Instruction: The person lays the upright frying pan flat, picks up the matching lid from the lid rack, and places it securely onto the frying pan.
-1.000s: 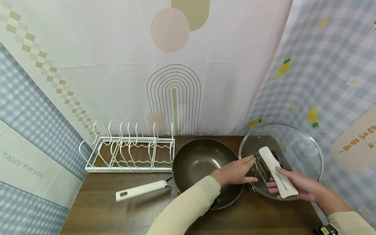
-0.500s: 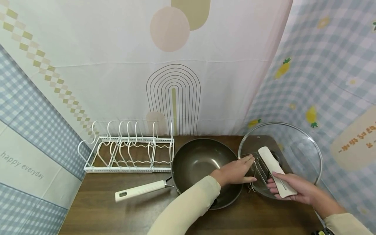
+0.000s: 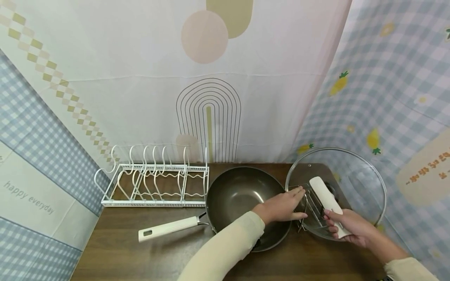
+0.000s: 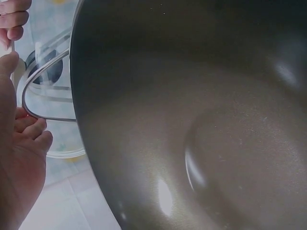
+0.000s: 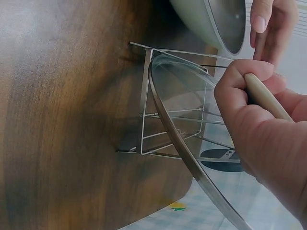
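Note:
In the head view my right hand [image 3: 351, 225] grips the lower end of a long white handle [image 3: 321, 191] on a large glass lid [image 3: 362, 183]. The lid stands tilted, its metal rim [image 5: 182, 146] running down into a small wire rack [image 5: 144, 98] in the right wrist view. My left hand [image 3: 281, 205] reaches across a dark wok [image 3: 239, 191], with fingers extended and thumb spread apart. Its fingertips touch the rack's wire loop [image 4: 48, 118] in the left wrist view.
The wok's cream handle [image 3: 170, 228] points left. A white wire pan rack [image 3: 154, 203] with several upright loops stands at the back left of the wooden table [image 3: 119, 249]. Printed cloth [image 3: 281, 97] hangs behind and at both sides.
My right hand has gone from lying loosely along the lid's handle to curling its fingers round the lower end. My left hand and the lid stay about where they were.

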